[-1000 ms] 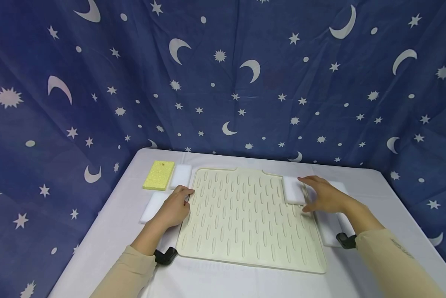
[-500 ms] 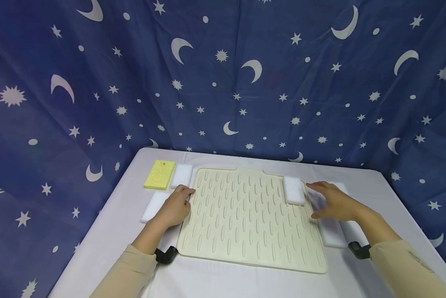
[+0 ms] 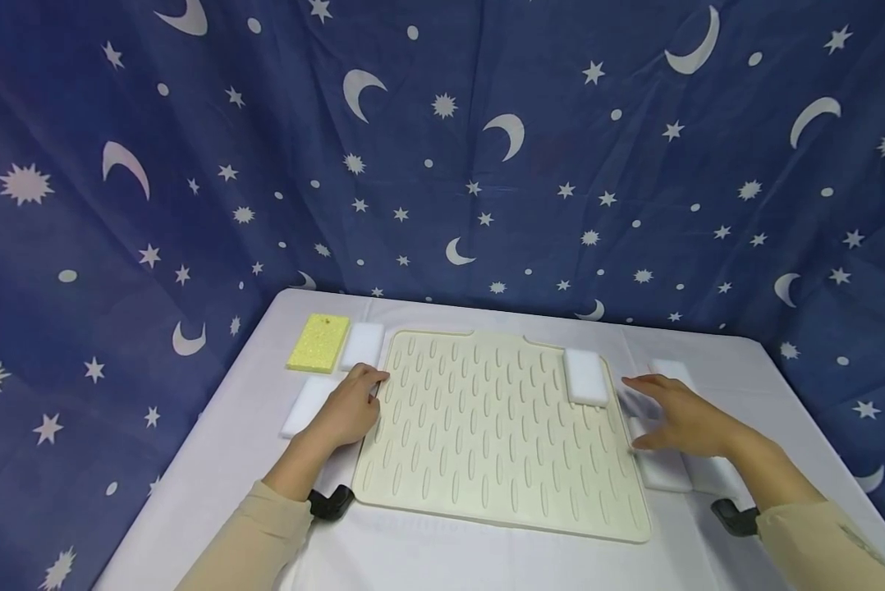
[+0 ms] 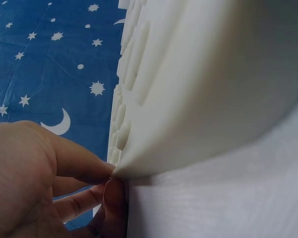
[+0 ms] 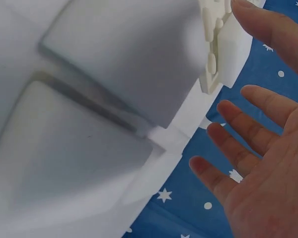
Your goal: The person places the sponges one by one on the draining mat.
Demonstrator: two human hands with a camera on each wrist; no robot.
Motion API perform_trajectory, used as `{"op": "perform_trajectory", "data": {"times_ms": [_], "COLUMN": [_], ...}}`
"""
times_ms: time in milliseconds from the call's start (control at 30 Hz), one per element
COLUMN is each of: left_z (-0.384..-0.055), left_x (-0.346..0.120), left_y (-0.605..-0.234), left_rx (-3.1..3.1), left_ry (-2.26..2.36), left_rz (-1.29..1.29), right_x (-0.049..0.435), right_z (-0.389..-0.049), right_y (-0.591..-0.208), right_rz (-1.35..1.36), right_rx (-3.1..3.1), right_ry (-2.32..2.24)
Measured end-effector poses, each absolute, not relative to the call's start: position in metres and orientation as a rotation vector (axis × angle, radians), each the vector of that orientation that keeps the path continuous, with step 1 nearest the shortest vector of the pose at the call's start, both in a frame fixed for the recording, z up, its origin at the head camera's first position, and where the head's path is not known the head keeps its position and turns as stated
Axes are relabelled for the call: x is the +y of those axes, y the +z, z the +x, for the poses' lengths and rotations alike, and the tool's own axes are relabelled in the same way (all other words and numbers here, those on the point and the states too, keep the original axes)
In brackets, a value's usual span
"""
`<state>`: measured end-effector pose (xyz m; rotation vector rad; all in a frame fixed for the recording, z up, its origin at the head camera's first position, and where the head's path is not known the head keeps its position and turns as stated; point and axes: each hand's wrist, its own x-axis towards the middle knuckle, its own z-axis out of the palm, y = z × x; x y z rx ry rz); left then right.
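A cream drying mat (image 3: 487, 443) with raised oval ridges lies on the white-covered table. On its far right corner rests a white sponge (image 3: 586, 377). My left hand (image 3: 348, 410) is at the mat's left edge; in the left wrist view its thumb and index finger pinch the mat's rim (image 4: 154, 148). My right hand (image 3: 686, 419) hovers just past the mat's right edge, fingers spread and holding nothing. Below it on the table lie several more white sponges (image 3: 664, 474), partly hidden by the hand. In the right wrist view two sponges (image 5: 74, 153) sit with a narrow gap between them.
Left of the mat lie a yellow sponge (image 3: 319, 343), a white sponge (image 3: 364, 345) beside it, and another white sponge (image 3: 309, 405) partly behind my left hand. A blue curtain (image 3: 442, 164) with moons and stars hangs behind the table.
My right hand has moved right and toward me, off the white sponge on the mat's corner, which stays there. The left hand keeps its place at the mat's left edge.
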<state>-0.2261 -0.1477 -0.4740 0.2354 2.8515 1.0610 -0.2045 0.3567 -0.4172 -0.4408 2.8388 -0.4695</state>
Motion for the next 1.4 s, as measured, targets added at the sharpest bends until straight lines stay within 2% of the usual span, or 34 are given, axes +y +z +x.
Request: {"op": "perform_trajectory", "data": {"times_ms": [467,1400], "left_z": [-0.226,-0.227], "left_x": [-0.149,-0.148], "left_y": [-0.475,-0.476], "left_rx": [2.866,2.85], "left_ry": [1.04,1.046], "left_rz": [0.246,0.221], "right_x": [0.373,0.373], "right_z": [-0.19,-0.169], "right_y": [-0.422,-0.433], "right_rz": [-0.494,-0.472], "right_rx": [2.848,2.806], "right_ry": [-0.468,-0.516]}}
